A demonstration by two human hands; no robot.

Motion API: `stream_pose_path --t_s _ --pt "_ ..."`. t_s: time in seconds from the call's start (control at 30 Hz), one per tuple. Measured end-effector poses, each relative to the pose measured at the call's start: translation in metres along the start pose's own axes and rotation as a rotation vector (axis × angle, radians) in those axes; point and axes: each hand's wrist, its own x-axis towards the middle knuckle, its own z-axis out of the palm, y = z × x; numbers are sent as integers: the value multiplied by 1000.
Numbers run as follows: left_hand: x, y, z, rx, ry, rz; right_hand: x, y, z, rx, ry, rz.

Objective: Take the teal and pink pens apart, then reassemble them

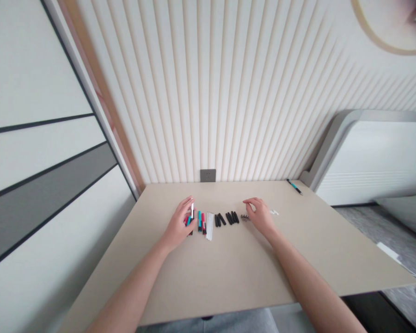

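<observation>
My left hand [178,224] is at the left end of a row of pen parts. Its thumb and fingers are apart, curved around a white-and-black pen piece [192,211] and some red and turquoise pieces, partly hidden by the hand. Just right of it lie a turquoise pen barrel [199,221] and a red pen barrel [203,223]. Thin white refills [210,225] come after them, then black pen pieces [220,219] and more black pieces [232,218]. My right hand [260,216] hovers beside small dark springs [244,217], thumb and forefinger slightly apart, nothing visible between them.
Small white pieces [273,212] lie right of my right hand. A turquoise-and-black pen [294,186] rests at the far right corner of the beige table [211,277]. A ribbed wall with a dark socket [208,175] borders the back; a bed headboard [367,152] stands right.
</observation>
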Motion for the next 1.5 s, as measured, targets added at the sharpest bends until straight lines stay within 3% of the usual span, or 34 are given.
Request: stream_pose_path --t_s 0.13,0.27,0.4,0.53,0.73,0.97,1.27,1.4,1.5 --pt "1 -1 0 -166 27 -123 4 7 -10 -99 23 40" --pt "1 0 -4 -163 24 -231 9 29 -33 -293 115 198" --pt "1 -2 -3 -58 13 -213 7 51 -49 -429 58 337" --pt "1 -3 -1 146 -3 -112 2 57 -50 -453 -59 370" --pt "2 2 -3 298 -75 39 -2 55 -44 -453 -156 361" --pt "3 1 -2 301 -62 38 -3 54 -42 -457 -205 363" --pt "1 1 -3 317 -82 67 1 45 -43 -384 -168 288" --pt "2 5 -2 326 -76 114 7 28 -36 -234 -189 205" --pt "2 5 0 306 -101 122 3 -3 -19 46 -175 78"
